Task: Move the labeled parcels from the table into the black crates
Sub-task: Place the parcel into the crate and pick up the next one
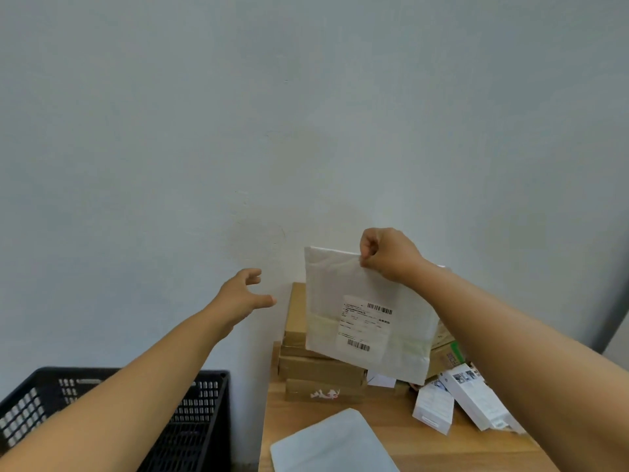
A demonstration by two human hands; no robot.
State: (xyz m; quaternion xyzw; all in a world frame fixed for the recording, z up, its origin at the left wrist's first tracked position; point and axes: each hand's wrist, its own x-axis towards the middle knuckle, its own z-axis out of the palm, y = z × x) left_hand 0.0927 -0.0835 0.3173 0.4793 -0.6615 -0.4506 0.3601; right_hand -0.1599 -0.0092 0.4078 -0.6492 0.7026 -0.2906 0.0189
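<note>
A person lifts a white padded envelope point(369, 315) clear of a wooden table point(429, 447), the right hand point(388, 255) pinching its top edge between closed fingers so that it hangs upright in the air, shipping label facing the camera. The left hand point(243, 294) reaches out beside it, fingers spread and curled, holding nothing and just short of the envelope's left edge.

The step in hand appears to be the carry: the parcel is off the table but not yet in the black crate point(204, 403), which sits low at the near left, beyond the table's edge. The next move likely calls for a swing leftward and down over the crate's rim, with the free hand steadying the limp envelope if it flaps or folds.

Counted in view: one crate, one envelope in the air, and one more flat pale envelope point(332, 444) lying on the near table. Against the far wall stands a stack of brown cardboard boxes point(320, 369), at least three visible, others hidden behind the held parcel. On the right lie two white cartons point(473, 400), overlapping each other, with a greenish box partly hidden behind.
</note>
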